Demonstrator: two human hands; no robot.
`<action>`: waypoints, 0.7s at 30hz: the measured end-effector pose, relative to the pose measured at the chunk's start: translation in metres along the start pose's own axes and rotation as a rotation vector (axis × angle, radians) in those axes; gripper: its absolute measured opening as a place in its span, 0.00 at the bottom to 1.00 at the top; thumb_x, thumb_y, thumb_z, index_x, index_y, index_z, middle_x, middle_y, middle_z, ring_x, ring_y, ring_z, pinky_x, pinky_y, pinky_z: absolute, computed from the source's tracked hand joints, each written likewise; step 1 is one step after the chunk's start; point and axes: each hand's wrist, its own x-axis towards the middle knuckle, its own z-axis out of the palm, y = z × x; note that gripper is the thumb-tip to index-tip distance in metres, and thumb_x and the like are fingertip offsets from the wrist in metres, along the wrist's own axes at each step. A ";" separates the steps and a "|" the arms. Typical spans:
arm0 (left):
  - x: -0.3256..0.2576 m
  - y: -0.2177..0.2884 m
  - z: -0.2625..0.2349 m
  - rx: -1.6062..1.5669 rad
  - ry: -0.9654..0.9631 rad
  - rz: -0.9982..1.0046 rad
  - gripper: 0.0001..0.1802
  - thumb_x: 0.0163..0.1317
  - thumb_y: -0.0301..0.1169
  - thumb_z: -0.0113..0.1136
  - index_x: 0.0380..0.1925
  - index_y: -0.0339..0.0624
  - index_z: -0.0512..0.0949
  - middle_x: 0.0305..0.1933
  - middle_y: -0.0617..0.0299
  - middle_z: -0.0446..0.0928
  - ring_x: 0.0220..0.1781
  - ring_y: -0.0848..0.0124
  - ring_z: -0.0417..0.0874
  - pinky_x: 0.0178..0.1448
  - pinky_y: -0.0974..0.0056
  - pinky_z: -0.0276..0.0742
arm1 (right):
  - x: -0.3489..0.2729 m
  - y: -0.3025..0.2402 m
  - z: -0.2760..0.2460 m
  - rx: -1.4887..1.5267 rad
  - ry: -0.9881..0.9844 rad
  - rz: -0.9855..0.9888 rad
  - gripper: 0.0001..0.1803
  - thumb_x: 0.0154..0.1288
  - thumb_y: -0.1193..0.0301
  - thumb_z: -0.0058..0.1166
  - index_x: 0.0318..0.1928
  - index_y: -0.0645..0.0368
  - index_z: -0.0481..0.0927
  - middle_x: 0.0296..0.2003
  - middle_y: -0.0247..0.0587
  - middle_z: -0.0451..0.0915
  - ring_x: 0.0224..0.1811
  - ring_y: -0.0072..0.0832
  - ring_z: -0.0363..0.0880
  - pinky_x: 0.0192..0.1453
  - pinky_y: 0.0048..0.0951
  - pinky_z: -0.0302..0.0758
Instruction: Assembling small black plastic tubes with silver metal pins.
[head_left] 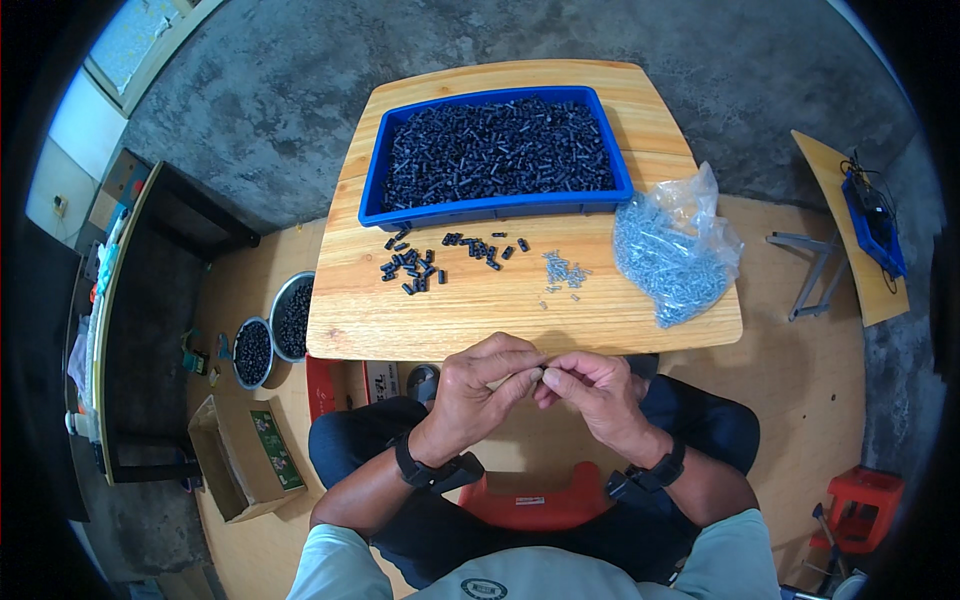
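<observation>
My left hand (pixel 487 388) and my right hand (pixel 594 398) meet just off the table's near edge, fingertips pinched together. Whatever small piece sits between them is hidden by the fingers. Ahead of them on the wooden table (pixel 400 325) lies a loose group of small black cylindrical parts (pixel 410 268), with more of them trailing to the right. A small heap of silver screws (pixel 565 272) rests right of these. Behind stands a blue tray (pixel 490 210) full of the same kind of black parts. A clear plastic bag (pixel 680 255) packed with silver screws slumps at the table's right side.
Two metal bowls of black parts, one smaller (pixel 253 353) and one larger (pixel 291 315), stand on the floor at left. Nearby is an open cardboard box (pixel 245 460). A red stool (pixel 865 508) is at lower right, and a folding table (pixel 850 230) stands by the right wall.
</observation>
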 end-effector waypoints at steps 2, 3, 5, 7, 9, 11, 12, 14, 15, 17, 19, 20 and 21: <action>0.000 0.002 0.001 0.023 -0.008 0.028 0.10 0.63 0.20 0.67 0.44 0.35 0.86 0.43 0.53 0.85 0.44 0.64 0.87 0.49 0.64 0.82 | 0.000 0.002 -0.001 -0.010 0.000 -0.010 0.11 0.77 0.72 0.55 0.48 0.70 0.83 0.36 0.42 0.87 0.39 0.24 0.87 0.47 0.25 0.85; -0.001 0.001 0.003 0.023 -0.009 0.029 0.10 0.63 0.20 0.67 0.44 0.35 0.86 0.43 0.53 0.85 0.44 0.64 0.87 0.49 0.64 0.82 | 0.000 0.002 -0.001 -0.010 0.001 -0.010 0.11 0.77 0.72 0.55 0.48 0.70 0.83 0.36 0.42 0.87 0.39 0.24 0.87 0.47 0.25 0.85; -0.002 -0.001 0.010 0.052 0.026 0.061 0.11 0.63 0.20 0.67 0.47 0.35 0.85 0.44 0.53 0.84 0.45 0.64 0.86 0.49 0.64 0.82 | 0.000 0.003 0.000 0.052 0.037 -0.019 0.11 0.77 0.73 0.55 0.48 0.69 0.83 0.37 0.42 0.87 0.39 0.24 0.86 0.48 0.25 0.85; -0.002 -0.002 0.012 0.061 0.034 0.070 0.12 0.64 0.20 0.66 0.47 0.34 0.85 0.44 0.52 0.84 0.45 0.64 0.86 0.48 0.64 0.82 | 0.001 0.005 0.003 0.074 0.067 -0.015 0.11 0.77 0.73 0.55 0.48 0.69 0.83 0.37 0.41 0.87 0.39 0.24 0.86 0.48 0.25 0.84; -0.003 -0.002 0.014 0.075 0.043 0.077 0.12 0.64 0.20 0.65 0.48 0.34 0.84 0.45 0.52 0.83 0.45 0.63 0.86 0.48 0.64 0.82 | 0.001 0.005 0.005 0.099 0.095 -0.011 0.11 0.77 0.73 0.55 0.48 0.69 0.83 0.37 0.41 0.87 0.39 0.24 0.86 0.48 0.25 0.84; -0.003 -0.001 0.015 0.019 0.055 0.030 0.12 0.65 0.20 0.64 0.48 0.34 0.84 0.45 0.52 0.83 0.45 0.64 0.86 0.49 0.64 0.81 | 0.000 0.003 0.007 -0.007 0.127 -0.035 0.11 0.77 0.72 0.56 0.48 0.69 0.84 0.37 0.40 0.87 0.40 0.23 0.86 0.48 0.25 0.84; -0.003 -0.002 0.014 0.018 0.054 0.032 0.12 0.65 0.20 0.64 0.48 0.34 0.84 0.45 0.52 0.83 0.45 0.64 0.86 0.49 0.64 0.81 | 0.000 0.003 0.006 -0.008 0.129 -0.036 0.11 0.77 0.72 0.56 0.48 0.69 0.84 0.37 0.40 0.87 0.40 0.23 0.86 0.48 0.25 0.84; -0.001 -0.004 0.010 -0.041 0.012 -0.006 0.12 0.65 0.20 0.64 0.48 0.34 0.84 0.45 0.52 0.83 0.46 0.65 0.85 0.50 0.64 0.80 | -0.001 0.004 0.003 -0.005 0.088 -0.038 0.12 0.77 0.71 0.55 0.49 0.68 0.84 0.37 0.41 0.87 0.39 0.23 0.86 0.48 0.25 0.84; -0.001 -0.006 0.009 -0.041 0.013 -0.006 0.12 0.65 0.20 0.64 0.48 0.34 0.84 0.45 0.52 0.83 0.46 0.65 0.85 0.50 0.64 0.80 | -0.001 0.004 0.002 -0.006 0.088 -0.038 0.12 0.77 0.71 0.55 0.49 0.68 0.84 0.37 0.41 0.87 0.39 0.23 0.86 0.48 0.25 0.84; 0.001 -0.009 0.006 -0.114 -0.026 -0.020 0.12 0.65 0.21 0.64 0.48 0.34 0.85 0.45 0.53 0.84 0.47 0.67 0.84 0.52 0.65 0.79 | -0.001 0.004 0.000 -0.003 0.056 -0.011 0.13 0.77 0.70 0.55 0.49 0.68 0.83 0.37 0.42 0.87 0.39 0.23 0.85 0.47 0.25 0.84; 0.000 -0.011 0.005 -0.094 -0.031 -0.018 0.11 0.66 0.21 0.65 0.48 0.34 0.85 0.45 0.53 0.84 0.48 0.67 0.84 0.52 0.65 0.79 | 0.000 0.007 -0.001 0.054 0.042 0.033 0.13 0.77 0.70 0.55 0.50 0.69 0.83 0.37 0.43 0.87 0.39 0.23 0.86 0.47 0.25 0.84; 0.000 -0.013 0.004 -0.075 -0.038 -0.015 0.11 0.66 0.21 0.65 0.48 0.35 0.85 0.45 0.54 0.84 0.48 0.67 0.84 0.52 0.65 0.79 | 0.000 0.008 -0.001 0.110 0.030 0.074 0.13 0.77 0.70 0.55 0.50 0.69 0.83 0.38 0.43 0.87 0.39 0.24 0.86 0.46 0.25 0.84; 0.000 -0.015 0.004 -0.076 -0.036 -0.017 0.11 0.66 0.21 0.65 0.48 0.35 0.85 0.45 0.54 0.84 0.48 0.67 0.84 0.52 0.65 0.79 | 0.000 0.006 -0.001 0.110 0.028 0.077 0.13 0.77 0.70 0.55 0.50 0.69 0.83 0.38 0.43 0.87 0.39 0.24 0.86 0.46 0.25 0.84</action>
